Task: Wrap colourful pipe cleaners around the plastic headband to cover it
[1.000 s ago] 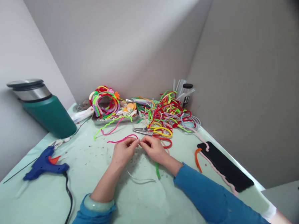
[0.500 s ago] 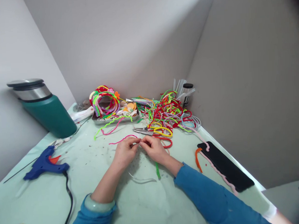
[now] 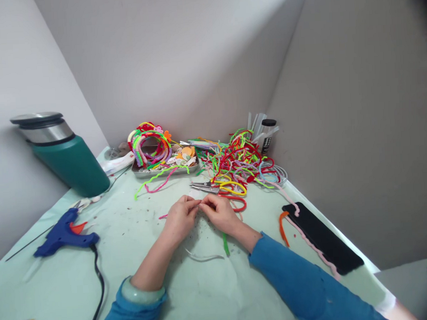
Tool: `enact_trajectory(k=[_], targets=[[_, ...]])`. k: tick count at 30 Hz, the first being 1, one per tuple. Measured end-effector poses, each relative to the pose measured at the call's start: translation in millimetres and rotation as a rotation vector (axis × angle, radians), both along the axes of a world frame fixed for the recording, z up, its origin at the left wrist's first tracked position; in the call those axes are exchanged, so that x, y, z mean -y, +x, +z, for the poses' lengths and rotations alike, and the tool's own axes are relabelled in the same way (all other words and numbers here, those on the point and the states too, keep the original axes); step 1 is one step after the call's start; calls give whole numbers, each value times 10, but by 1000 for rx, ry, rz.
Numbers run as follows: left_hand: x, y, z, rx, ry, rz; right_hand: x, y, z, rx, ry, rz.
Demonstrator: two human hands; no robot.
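My left hand [image 3: 180, 217] and my right hand [image 3: 219, 212] meet fingertip to fingertip at the middle of the pale green table [image 3: 55, 283]. Both pinch a thin pink pipe cleaner [image 3: 162, 216]; only a short end shows left of my left hand. A white bit shows just above my fingers. Scissors with yellow and red handles [image 3: 220, 188] lie just beyond my hands. A green piece [image 3: 225, 244] and a white strand [image 3: 204, 257] lie under my right wrist.
A heap of coloured pipe cleaners [image 3: 240, 161] fills the back corner beside a metal tray [image 3: 157, 171] of craft bits. A blue glue gun [image 3: 62, 234] with its cord lies left, a green flask [image 3: 65, 156] behind it. A black phone [image 3: 323, 238] lies right.
The long pink length that trailed left of my left hand has been drawn in; only a short end still shows. My hands stay together in the same place.
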State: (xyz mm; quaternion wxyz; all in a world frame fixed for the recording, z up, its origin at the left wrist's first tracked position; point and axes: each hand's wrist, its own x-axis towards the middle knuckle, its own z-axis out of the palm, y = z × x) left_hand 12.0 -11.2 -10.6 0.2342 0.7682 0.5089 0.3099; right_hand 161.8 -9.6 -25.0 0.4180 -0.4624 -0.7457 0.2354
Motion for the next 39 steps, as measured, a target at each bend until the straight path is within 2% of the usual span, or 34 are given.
enact_trajectory(k=[11,21,28,39], targets=[[6,1,15,24,-89,27,-3,7,-25,-9,6,-17],[15,23,31,163,-240,77,7,11,-19,-38,-7,8],[39,28,80,122,-243,82,12,9,3,-25,22,26],[29,17,54,18,-187,17,21,11,12,9,32,38]])
